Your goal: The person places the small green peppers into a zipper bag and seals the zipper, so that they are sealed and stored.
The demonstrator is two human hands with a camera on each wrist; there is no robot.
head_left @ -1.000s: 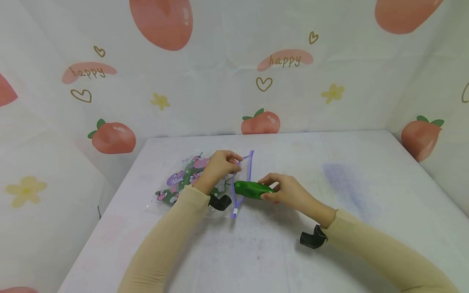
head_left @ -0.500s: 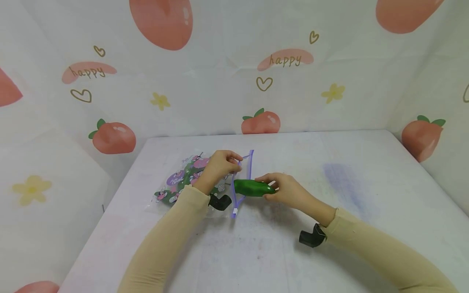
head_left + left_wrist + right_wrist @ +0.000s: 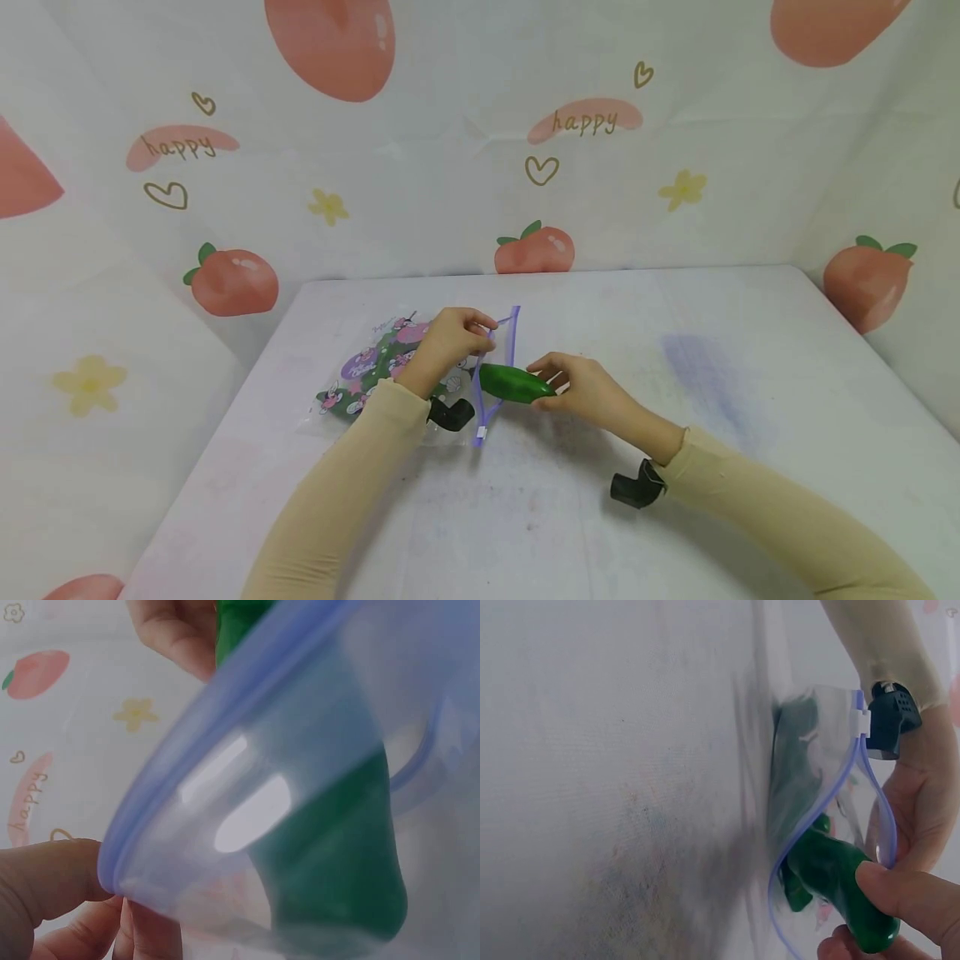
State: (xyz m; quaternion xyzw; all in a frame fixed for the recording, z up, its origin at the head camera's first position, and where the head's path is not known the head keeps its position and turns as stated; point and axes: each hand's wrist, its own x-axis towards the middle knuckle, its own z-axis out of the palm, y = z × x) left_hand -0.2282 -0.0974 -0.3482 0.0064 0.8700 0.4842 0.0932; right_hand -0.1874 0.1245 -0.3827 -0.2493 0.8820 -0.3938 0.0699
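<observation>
A clear zip bag (image 3: 360,367) with a cartoon print and purple zip edges lies on its side, its mouth parted toward the right. Pinching the upper rim of that mouth is my left hand (image 3: 453,342); the left wrist view shows its thumb (image 3: 56,881) against the purple edge. My right hand (image 3: 588,387) holds a long green pepper (image 3: 516,383) by its right end, between thumb and fingers. The pepper's far end is inside the bag, seen through the film in the left wrist view. Other green things (image 3: 799,892) sit deeper in the bag, partly hidden.
A white slider (image 3: 482,432) sits at the near end of the zip. Both wrists carry black camera mounts (image 3: 637,485). The white table (image 3: 555,517) meets a peach-printed cloth (image 3: 442,192) at the back and sides.
The green pepper has tilted slightly, its right end lower, and sits a little farther left. My right hand has shifted its grip slightly along the pepper. The left hand stays put.
</observation>
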